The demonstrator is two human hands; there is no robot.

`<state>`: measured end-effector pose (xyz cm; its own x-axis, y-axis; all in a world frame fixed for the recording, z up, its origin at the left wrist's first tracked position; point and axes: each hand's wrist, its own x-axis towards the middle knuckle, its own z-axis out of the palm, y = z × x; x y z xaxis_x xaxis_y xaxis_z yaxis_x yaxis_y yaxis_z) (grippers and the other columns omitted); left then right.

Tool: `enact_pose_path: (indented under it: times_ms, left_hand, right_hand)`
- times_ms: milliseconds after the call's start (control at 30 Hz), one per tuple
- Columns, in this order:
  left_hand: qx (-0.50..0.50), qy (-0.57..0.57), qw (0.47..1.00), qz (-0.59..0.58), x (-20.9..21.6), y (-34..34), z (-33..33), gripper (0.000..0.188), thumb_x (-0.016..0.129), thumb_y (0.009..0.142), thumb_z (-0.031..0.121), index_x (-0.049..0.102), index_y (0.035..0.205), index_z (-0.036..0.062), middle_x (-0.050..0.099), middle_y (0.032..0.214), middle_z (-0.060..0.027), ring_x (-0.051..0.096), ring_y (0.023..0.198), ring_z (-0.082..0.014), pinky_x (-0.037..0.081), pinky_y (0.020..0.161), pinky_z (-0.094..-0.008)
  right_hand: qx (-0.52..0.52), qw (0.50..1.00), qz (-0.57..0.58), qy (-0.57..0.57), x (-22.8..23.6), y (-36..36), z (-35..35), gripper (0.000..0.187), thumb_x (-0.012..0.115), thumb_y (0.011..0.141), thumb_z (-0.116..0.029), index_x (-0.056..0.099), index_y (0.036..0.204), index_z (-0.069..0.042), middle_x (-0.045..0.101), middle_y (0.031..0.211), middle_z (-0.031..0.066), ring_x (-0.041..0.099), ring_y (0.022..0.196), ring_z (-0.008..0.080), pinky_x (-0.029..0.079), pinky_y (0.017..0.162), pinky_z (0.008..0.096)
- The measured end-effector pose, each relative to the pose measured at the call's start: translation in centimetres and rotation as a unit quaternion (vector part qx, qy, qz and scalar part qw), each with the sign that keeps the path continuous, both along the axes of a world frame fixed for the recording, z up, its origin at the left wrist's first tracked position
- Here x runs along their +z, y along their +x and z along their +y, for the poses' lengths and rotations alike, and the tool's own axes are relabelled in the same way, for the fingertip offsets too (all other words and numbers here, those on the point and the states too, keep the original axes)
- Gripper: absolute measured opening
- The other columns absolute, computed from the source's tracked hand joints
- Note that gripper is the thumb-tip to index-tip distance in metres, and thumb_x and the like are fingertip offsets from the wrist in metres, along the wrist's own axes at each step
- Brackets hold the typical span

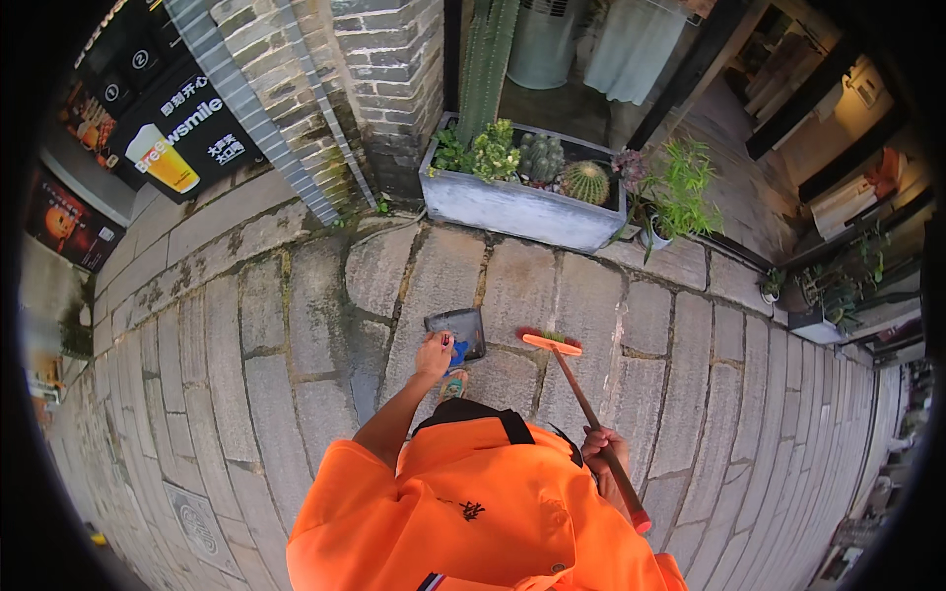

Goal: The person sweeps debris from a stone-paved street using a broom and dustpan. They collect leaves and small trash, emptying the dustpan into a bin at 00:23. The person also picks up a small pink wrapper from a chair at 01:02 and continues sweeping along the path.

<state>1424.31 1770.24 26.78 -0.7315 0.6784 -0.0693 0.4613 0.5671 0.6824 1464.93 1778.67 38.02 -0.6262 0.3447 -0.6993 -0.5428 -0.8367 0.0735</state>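
Observation:
My left hand (434,355) is closed round the upright handle of a dustpan. The dark grey pan of the dustpan (468,327) is in front of me, close over the paving; I cannot tell whether it touches. Something blue shows at the foot of its handle. My right hand (603,451) grips the brown stick of a broom (574,384) near its red-capped end. The broom's orange head, with red and green bristles, is to the right of the dustpan, apart from it. My shoe (452,386) shows partly below the pan.
Large stone slabs (296,394) pave the ground. Ahead stands a long grey planter (522,207) with cacti, beside a small potted plant (675,197). A brick pillar (389,89) rises left of it. Black poster boards (187,138) stand far left; a shop doorway (729,167) opens at the right.

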Motion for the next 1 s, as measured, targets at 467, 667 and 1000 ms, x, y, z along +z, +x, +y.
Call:
enact_pose_path:
  times_ms: [467, 667, 1000]
  left_hand:
    - [-0.063, -0.084, 0.991, 0.084, -0.8, -1.1, 1.8, 0.024, 0.058, 0.079, 0.027, 0.062, 0.08, 0.0025, 0.06, 0.084, -0.0199, 0.059, 0.075, -0.0374, 0.047, 0.069, -0.0448]
    - [-0.045, -0.097, 0.991, 0.085, -1.3, -1.5, 2.8, 0.024, 0.062, 0.07, 0.025, 0.06, 0.069, 0.0012, 0.061, 0.072, -0.0202, 0.061, 0.069, -0.0375, 0.048, 0.064, -0.0452]
    - [-0.055, -0.004, 0.998, -0.023, -2.8, -2.9, 1.8, 0.02, 0.072, 0.062, 0.019, 0.058, 0.062, 0.0032, 0.06, 0.058, -0.0101, 0.059, 0.05, -0.0237, 0.048, 0.05, -0.0363]
  right_hand:
    - [-0.103, 0.994, -0.042, -0.019, 0.5, 1.0, -3.8, 0.023, 0.047, 0.083, -0.012, 0.047, 0.094, 0.008, 0.047, 0.062, 0.0004, 0.043, 0.049, 0.0076, 0.036, 0.046, 0.0222]
    - [-0.132, 0.99, -0.025, -0.033, 0.3, 1.4, -4.7, 0.02, 0.048, 0.083, -0.013, 0.048, 0.088, 0.006, 0.049, 0.061, 0.0009, 0.045, 0.048, 0.0086, 0.038, 0.044, 0.0222]
    - [-0.129, 0.991, -0.031, -0.024, 0.2, 0.1, -4.3, 0.017, 0.048, 0.082, -0.014, 0.046, 0.08, 0.002, 0.048, 0.06, 0.0009, 0.046, 0.049, 0.0094, 0.039, 0.046, 0.023]
